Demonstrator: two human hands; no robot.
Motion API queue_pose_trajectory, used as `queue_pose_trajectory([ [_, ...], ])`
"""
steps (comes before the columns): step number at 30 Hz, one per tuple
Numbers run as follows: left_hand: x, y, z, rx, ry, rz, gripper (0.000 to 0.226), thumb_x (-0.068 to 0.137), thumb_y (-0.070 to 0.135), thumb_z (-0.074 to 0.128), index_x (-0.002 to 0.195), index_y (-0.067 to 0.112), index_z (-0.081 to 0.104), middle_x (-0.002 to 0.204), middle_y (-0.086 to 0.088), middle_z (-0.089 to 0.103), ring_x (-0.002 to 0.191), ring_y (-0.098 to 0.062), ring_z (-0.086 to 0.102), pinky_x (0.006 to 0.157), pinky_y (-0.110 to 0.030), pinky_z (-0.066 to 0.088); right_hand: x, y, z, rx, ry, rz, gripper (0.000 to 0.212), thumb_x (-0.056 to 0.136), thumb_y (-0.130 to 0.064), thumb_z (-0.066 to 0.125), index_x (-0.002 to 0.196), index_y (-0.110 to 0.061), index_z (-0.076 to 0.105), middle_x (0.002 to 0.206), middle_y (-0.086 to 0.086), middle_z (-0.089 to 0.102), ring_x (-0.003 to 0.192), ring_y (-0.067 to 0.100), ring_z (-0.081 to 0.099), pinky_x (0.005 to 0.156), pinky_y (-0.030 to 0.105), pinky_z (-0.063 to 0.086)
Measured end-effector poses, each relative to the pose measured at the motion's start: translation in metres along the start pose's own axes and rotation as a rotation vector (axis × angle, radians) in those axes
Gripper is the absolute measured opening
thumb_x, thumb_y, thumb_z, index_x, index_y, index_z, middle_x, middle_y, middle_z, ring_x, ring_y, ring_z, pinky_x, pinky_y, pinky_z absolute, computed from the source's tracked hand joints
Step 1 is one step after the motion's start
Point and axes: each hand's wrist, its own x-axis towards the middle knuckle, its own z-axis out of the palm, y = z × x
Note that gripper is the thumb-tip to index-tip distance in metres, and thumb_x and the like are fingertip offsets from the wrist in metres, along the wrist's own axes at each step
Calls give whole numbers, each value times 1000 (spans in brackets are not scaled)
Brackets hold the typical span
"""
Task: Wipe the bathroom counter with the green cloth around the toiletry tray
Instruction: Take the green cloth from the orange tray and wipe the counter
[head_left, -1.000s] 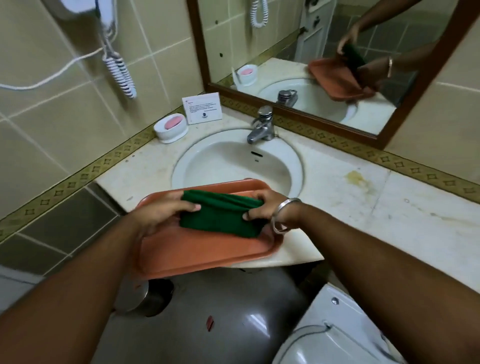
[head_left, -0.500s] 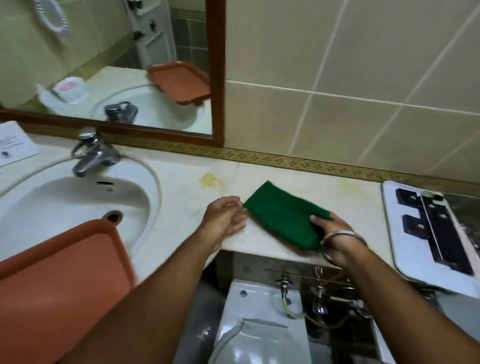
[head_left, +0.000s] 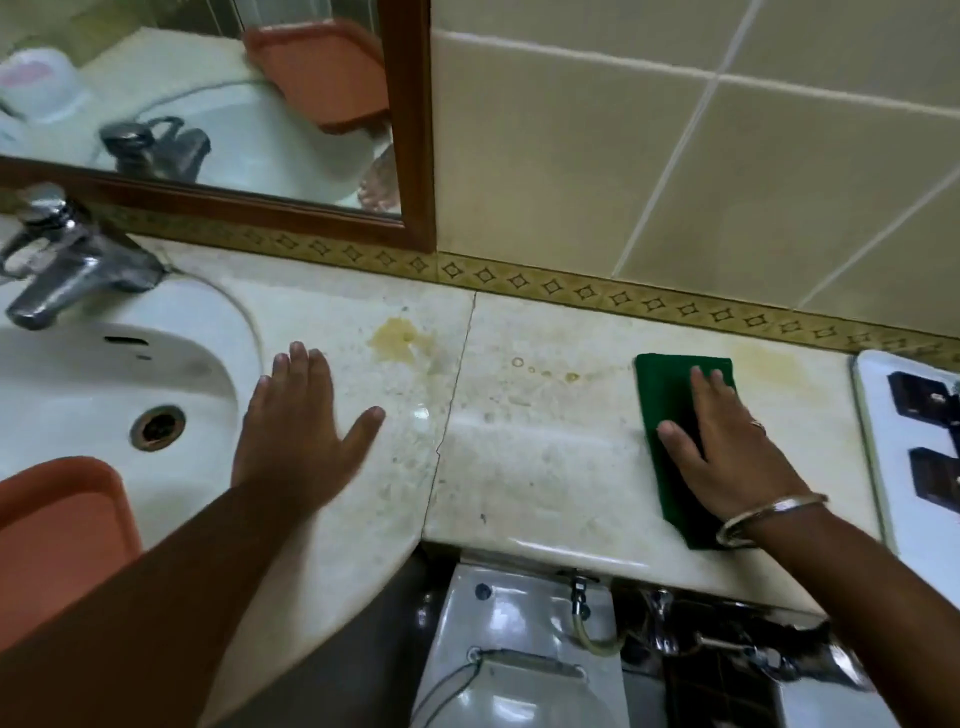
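Note:
The folded green cloth (head_left: 667, 410) lies flat on the pale marble counter (head_left: 540, 457), near its right end. My right hand (head_left: 727, 447) presses down on the cloth with fingers spread, a metal bangle on the wrist. My left hand (head_left: 301, 426) rests flat and empty on the counter beside the sink (head_left: 104, 374), fingers apart. The orange toiletry tray (head_left: 57, 530) sits over the sink's front edge at lower left, partly hidden by my left arm.
A chrome tap (head_left: 67, 260) stands behind the basin. Yellow stains (head_left: 397, 338) mark the counter. A white tray (head_left: 883, 467) with dark items sits at the far right. A framed mirror (head_left: 410, 130) hangs above. A toilet cistern (head_left: 519, 649) stands below the counter edge.
My left hand let go of the cloth and moved left to lie flat by the sink. My right hand laid the cloth flat and pressed on it, farther right.

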Motion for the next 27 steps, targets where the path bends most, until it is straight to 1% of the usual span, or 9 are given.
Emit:
queue_pose_trajectory([
  [2,3,-2,3,3,0,7,97,88,72,21,152,0,16,161,-25,15,148,-38,16,119,-51,18,21,2,11,-14,-31,49,73,95,-50,28,152,-12,3,160,17,4,146,30,7,117,43,14],
  [5,1,-4,4,21,-4,28,97,89,73,20,152,0,16,160,-26,17,148,-39,17,118,-52,19,46,4,19,-156,51,38,70,95,-51,17,151,-11,8,159,19,8,145,34,10,118,43,13],
  [7,4,-6,6,28,-13,38,97,89,74,20,152,0,18,159,-26,18,147,-40,18,117,-53,20,61,-1,20,-202,79,0,75,89,-53,10,151,-11,11,159,19,11,144,35,14,117,43,13],
  [11,8,-9,12,55,-33,37,97,89,73,23,151,-1,19,158,-28,21,145,-43,21,115,-56,22,91,-38,23,-296,96,-268,73,89,-51,10,151,-12,17,157,21,18,142,37,20,117,46,18],
  [16,8,-5,7,48,-36,45,97,89,73,20,152,-1,18,159,-26,20,146,-41,19,116,-55,22,90,-98,31,-308,39,-473,65,92,-49,12,151,-22,4,160,14,6,146,31,9,119,46,11],
  [19,5,-4,3,37,-29,38,98,88,73,19,151,-2,21,158,-27,22,146,-42,20,117,-55,21,17,-74,39,-313,-11,-728,62,94,-46,25,150,-21,18,156,17,21,144,34,20,117,51,17],
  [21,6,-3,2,34,-24,33,98,88,73,20,150,-2,22,157,-27,23,145,-42,21,116,-55,21,-33,-34,42,-302,-68,-830,62,92,-46,34,150,-25,25,155,13,29,143,31,23,116,47,19],
  [24,8,0,0,36,-25,38,96,89,72,22,151,-2,20,158,-27,21,146,-41,20,116,-54,22,-42,24,27,-293,-85,-849,59,94,-48,29,149,-27,27,154,11,31,143,29,25,112,44,22],
  [27,7,-2,-1,38,-30,39,95,89,70,25,151,-2,18,158,-27,20,146,-41,19,116,-55,22,8,31,10,-306,-98,-778,56,97,-46,21,149,-25,24,156,13,24,144,32,21,111,46,23],
])
